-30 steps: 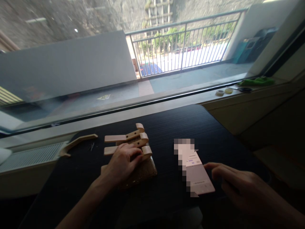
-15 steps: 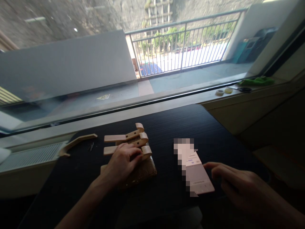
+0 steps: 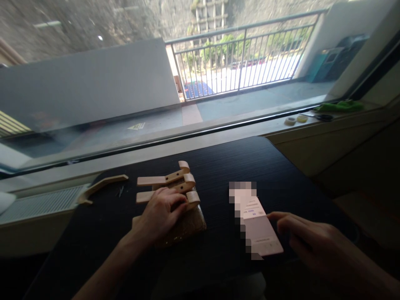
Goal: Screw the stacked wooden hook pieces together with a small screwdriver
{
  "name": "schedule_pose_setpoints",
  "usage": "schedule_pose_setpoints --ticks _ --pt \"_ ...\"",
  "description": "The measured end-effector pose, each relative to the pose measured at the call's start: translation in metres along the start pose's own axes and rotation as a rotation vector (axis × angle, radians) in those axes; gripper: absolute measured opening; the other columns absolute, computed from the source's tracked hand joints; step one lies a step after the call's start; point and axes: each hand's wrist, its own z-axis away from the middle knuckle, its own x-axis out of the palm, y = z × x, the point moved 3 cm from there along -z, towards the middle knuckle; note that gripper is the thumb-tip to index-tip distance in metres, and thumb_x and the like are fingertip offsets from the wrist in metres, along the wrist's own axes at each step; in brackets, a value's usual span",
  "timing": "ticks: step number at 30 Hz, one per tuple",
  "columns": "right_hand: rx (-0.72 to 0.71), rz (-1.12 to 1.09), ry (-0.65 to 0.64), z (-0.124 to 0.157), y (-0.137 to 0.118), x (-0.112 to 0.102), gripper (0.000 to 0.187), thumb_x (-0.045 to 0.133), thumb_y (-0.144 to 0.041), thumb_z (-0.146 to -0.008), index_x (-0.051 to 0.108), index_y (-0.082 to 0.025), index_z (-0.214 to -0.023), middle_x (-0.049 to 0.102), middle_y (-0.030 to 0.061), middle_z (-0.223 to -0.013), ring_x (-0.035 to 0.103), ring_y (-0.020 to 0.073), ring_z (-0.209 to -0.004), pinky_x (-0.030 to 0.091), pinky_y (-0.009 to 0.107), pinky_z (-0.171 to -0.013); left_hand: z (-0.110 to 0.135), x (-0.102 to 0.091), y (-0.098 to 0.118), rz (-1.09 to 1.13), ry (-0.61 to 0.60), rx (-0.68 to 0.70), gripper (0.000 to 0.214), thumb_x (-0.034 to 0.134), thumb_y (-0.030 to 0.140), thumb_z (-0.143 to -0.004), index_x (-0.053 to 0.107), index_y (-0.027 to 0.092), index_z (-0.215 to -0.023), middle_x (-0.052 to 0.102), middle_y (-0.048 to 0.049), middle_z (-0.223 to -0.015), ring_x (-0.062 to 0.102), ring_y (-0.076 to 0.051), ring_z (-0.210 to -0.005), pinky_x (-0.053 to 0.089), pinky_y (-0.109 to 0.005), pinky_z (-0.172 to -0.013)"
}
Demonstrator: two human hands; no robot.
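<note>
On the pale windowsill (image 3: 218, 136) lie a crumpled green cloth (image 3: 340, 106), black-handled scissors (image 3: 326, 118), a round whitish roll (image 3: 290, 121) and a round yellow roll (image 3: 301, 119).

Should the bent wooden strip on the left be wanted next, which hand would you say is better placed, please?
Probably the left hand: it rests on the curled wooden pieces, on the same side as the bent wooden strip. The right hand is farther off, beside what looks like a phone.

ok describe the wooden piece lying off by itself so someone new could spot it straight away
On the black table, look to the far left corner, beyond the left hand. There lies a pale wooden piece, long and bent, hooked at one end. Unlike the wooden pieces clustered by that hand, it lies apart, beside a few thin dark bits.
</note>
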Motion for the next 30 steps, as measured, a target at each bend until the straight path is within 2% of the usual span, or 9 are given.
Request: schedule_pose_setpoints --ticks 5,8,12,17,22,30 --pt "-0.008 -0.011 0.024 -0.004 0.004 0.002 0.032 0.038 -0.003 -0.081 0.054 -0.028 -0.094 0.067 -0.0002 -0.122 0.070 0.0169 -0.095 0.054 0.026 -0.072 0.000 0.000 -0.001 0.011 0.009 0.005 0.015 0.058 0.023 -0.086 0.072 0.022 -0.081 0.071 -0.0025 -0.088 0.062 -0.021 -0.090 0.041 -0.037 -0.090" --pt "-0.024 -0.011 0.052 -0.008 0.009 0.004 0.028 0.040 -0.006 -0.082 0.054 -0.027 -0.093 0.066 0.0020 -0.123 0.070 0.0181 -0.094 0.053 0.027 -0.070 0.000 0.000 -0.001 0.003 0.009 0.001 0.014 0.059 0.023 -0.086 0.072 0.022 -0.081 0.071 -0.0030 -0.089 0.062 -0.022 -0.090 0.041 -0.038 -0.091" --pt "0.001 0.047 0.006 -0.019 0.018 0.011 0.022 0.042 -0.008 -0.082 0.054 -0.025 -0.090 0.064 0.0058 -0.128 0.071 0.0196 -0.093 0.053 0.029 -0.071 0.000 0.001 -0.002 0.002 -0.003 -0.018 0.015 0.058 0.025 -0.086 0.072 0.021 -0.081 0.071 -0.0038 -0.090 0.061 -0.023 -0.092 0.041 -0.040 -0.092" --pt "-0.017 0.080 -0.043 -0.038 0.026 0.017 0.022 0.041 -0.008 -0.081 0.053 -0.025 -0.088 0.065 0.0042 -0.126 0.070 0.0202 -0.095 0.054 0.029 -0.071 0.001 0.001 -0.002 0.000 -0.013 -0.021 0.017 0.057 0.026 -0.087 0.072 0.022 -0.081 0.071 -0.0038 -0.091 0.060 -0.024 -0.095 0.041 -0.041 -0.093" --pt "-0.006 0.105 0.020 -0.052 0.030 0.013 0.022 0.039 -0.012 -0.082 0.055 -0.025 -0.090 0.061 0.0066 -0.132 0.070 0.0238 -0.098 0.055 0.034 -0.073 0.001 0.000 0.000 -0.003 0.007 -0.020 0.016 0.059 0.027 -0.086 0.072 0.021 -0.081 0.071 -0.0044 -0.093 0.061 -0.025 -0.095 0.043 -0.042 -0.092" --pt "-0.039 0.082 0.083 -0.044 0.025 0.002 0.030 0.040 -0.005 -0.076 0.056 -0.027 -0.088 0.066 0.0006 -0.125 0.072 0.0184 -0.090 0.057 0.026 -0.067 0.001 0.001 -0.003 0.001 0.023 -0.005 0.016 0.058 0.028 -0.087 0.072 0.022 -0.081 0.070 -0.0038 -0.090 0.060 -0.024 -0.093 0.041 -0.043 -0.095"
